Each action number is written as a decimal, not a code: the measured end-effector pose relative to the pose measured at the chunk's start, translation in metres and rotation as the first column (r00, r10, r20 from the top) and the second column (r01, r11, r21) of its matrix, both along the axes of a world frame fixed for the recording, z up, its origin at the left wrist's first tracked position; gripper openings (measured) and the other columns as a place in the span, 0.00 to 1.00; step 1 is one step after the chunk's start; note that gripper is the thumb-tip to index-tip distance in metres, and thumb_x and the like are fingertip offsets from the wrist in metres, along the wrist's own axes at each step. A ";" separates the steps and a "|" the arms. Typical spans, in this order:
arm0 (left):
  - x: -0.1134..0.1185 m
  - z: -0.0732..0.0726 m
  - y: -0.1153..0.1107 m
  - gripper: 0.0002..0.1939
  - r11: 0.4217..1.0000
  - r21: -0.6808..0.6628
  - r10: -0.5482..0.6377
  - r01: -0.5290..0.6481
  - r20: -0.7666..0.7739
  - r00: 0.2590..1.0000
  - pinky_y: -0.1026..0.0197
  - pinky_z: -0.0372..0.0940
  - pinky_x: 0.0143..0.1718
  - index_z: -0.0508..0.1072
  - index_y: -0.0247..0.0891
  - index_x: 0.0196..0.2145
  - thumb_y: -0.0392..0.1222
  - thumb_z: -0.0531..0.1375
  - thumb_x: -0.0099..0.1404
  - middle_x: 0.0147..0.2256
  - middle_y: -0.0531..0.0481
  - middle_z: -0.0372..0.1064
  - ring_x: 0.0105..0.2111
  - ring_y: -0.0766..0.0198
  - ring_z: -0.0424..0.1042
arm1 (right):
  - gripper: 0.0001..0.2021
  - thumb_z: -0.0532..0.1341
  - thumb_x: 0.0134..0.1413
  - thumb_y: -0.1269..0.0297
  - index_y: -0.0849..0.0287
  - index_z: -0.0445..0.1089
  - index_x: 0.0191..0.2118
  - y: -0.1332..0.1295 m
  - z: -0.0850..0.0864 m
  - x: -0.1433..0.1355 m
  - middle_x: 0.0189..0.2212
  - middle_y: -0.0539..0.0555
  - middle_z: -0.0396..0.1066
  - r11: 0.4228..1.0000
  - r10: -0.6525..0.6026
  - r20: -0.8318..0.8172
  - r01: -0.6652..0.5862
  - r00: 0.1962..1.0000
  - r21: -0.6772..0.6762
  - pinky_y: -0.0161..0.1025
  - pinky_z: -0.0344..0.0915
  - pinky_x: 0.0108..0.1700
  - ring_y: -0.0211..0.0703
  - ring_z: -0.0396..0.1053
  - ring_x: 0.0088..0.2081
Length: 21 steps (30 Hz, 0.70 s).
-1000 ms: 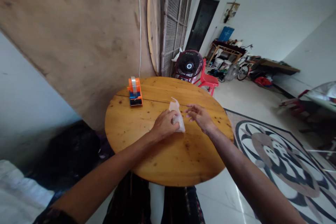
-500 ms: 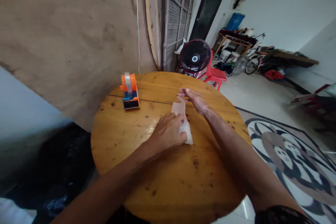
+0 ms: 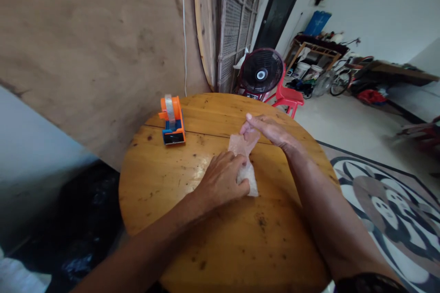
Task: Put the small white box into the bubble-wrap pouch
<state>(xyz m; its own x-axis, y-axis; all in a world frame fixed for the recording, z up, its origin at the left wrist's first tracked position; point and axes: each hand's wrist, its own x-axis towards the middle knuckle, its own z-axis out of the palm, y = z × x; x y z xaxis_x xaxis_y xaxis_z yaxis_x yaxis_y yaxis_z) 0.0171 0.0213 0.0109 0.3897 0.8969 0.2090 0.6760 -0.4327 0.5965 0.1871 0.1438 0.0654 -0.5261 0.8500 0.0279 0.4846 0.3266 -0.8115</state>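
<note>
Head camera shows our left hand (image 3: 223,176) curled over the pale wrap (image 3: 238,143) on the round table (image 3: 165,192), its fingers and thumb gripping the middle, probably to keep it from sliding. Our right hand (image 3: 270,129) reaches to the far end, thumb held out, fingertips at a raised flap; we cannot tell whether they pinch it or just push it up. That split, one hand steadying and one working, seems to leave the flap free to swing.

Beyond our left hand, well apart, the tape dispenser (image 3: 174,121) stands near the rim. The tabletop stretches toward us below both hands, giving elbow room; past our right wrist the curved edge comes sooner, so wide sweeps that way run off the wood.
</note>
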 end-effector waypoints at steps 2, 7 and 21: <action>0.000 0.000 0.000 0.15 1.000 0.005 0.001 -0.001 0.001 1.000 0.52 0.61 0.43 0.70 0.40 0.41 0.40 0.57 0.54 0.36 0.46 0.68 0.38 0.55 0.66 | 0.28 0.52 0.59 0.40 0.55 0.77 0.24 -0.002 0.002 -0.001 0.25 0.53 0.74 1.000 0.005 0.053 -0.004 0.999 -0.011 0.43 0.62 0.45 0.44 0.70 0.33; -0.001 0.001 0.000 0.14 1.000 0.003 0.000 0.000 0.002 1.000 0.53 0.61 0.42 0.70 0.41 0.40 0.40 0.57 0.54 0.36 0.47 0.68 0.39 0.55 0.66 | 0.26 0.54 0.58 0.40 0.54 0.77 0.25 0.001 -0.004 -0.004 0.27 0.52 0.75 0.999 0.006 0.130 -0.011 0.991 0.036 0.41 0.62 0.43 0.43 0.69 0.33; 0.000 -0.002 -0.001 0.18 1.000 0.023 0.016 -0.018 0.056 0.998 0.52 0.61 0.43 0.66 0.39 0.44 0.39 0.57 0.53 0.39 0.46 0.68 0.41 0.54 0.66 | 0.29 0.51 0.58 0.37 0.53 0.78 0.25 0.015 -0.019 0.001 0.37 0.55 0.79 0.997 -0.071 0.034 0.071 0.997 -0.007 0.50 0.61 0.55 0.50 0.73 0.45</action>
<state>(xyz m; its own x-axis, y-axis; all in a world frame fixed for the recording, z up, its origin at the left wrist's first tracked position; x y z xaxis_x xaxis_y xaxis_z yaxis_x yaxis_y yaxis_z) 0.0168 0.0206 0.0090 0.3617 0.8978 0.2514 0.6495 -0.4361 0.6228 0.1880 0.1583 0.0459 -0.4651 0.8853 0.0040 0.5337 0.2840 -0.7966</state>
